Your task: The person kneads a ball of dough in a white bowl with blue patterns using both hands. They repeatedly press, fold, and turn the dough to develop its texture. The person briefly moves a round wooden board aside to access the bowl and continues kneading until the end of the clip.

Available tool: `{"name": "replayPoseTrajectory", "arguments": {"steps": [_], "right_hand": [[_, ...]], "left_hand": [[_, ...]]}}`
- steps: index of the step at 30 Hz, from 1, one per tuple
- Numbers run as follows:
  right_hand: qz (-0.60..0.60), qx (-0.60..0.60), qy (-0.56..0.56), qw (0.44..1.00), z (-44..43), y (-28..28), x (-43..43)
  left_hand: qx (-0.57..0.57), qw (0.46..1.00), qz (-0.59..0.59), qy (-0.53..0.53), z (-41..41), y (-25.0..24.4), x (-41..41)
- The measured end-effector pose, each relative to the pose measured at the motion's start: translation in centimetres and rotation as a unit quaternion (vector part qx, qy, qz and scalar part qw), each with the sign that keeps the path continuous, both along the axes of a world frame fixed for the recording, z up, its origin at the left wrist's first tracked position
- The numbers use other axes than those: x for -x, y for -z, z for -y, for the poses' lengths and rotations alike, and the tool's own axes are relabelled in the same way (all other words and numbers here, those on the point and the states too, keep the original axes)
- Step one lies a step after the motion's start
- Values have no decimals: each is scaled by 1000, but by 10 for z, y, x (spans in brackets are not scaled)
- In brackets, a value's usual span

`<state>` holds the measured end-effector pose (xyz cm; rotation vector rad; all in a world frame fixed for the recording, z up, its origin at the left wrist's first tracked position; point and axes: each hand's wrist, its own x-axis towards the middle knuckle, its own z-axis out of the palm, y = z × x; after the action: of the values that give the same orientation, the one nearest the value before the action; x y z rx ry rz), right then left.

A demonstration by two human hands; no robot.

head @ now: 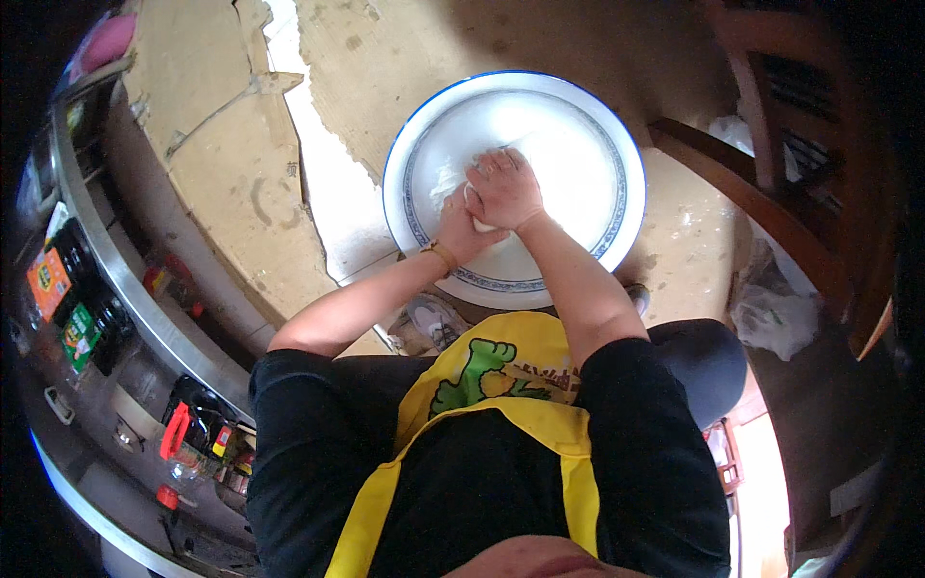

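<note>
A large white enamel basin (629, 195) with a blue rim and a patterned inner band stands in front of my legs. Inside it my left hand (462, 227), with a bracelet at the wrist, is cupped around a lump of what looks like white dough (485, 226). My right hand (506, 188) presses over it from above, its fingers curled and dusted white. Only small parts of the lump show between palms and fingers. White flour (446, 180) lies on the basin's bottom by my left fingers; bright glare hides detail on the right side.
Stained cardboard sheets (231, 166) cover the tiled floor. To the left, a metal-edged shelf unit (137, 274) carries dark bottles (108, 325) and a red-lidded jar (173, 433). On the right are a wooden chair (759, 195) and a plastic bag (777, 311). My shoe (433, 318) is beside the basin.
</note>
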<state>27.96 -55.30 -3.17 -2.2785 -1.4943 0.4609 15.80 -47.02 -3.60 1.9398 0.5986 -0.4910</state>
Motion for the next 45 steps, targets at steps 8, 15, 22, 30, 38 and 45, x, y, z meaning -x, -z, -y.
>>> {"name": "replayPoseTrajectory", "arguments": {"steps": [8, 15, 22, 30, 38, 45], "right_hand": [[-68, 137, -11, 988, -72, -21, -40], [-130, -87, 243, 957, -43, -10, -25], [-259, 158, 365, 880, 4, -32, -76], [-99, 17, 227, 969, 45, -114, 42], [-642, 31, 249, 724, 83, -70, 42], [-551, -105, 327, 760, 60, -16, 29]], "left_hand": [[29, 984, -56, -167, -29, 12, -25], [-44, 971, -115, -203, -21, 0, -35], [41, 987, -120, -100, 16, 1, -18], [-23, 993, 92, 64, -17, -88, -30], [-51, 960, 8, 274, -1, -85, 7], [-183, 964, -4, 191, 4, -68, -23]]}}
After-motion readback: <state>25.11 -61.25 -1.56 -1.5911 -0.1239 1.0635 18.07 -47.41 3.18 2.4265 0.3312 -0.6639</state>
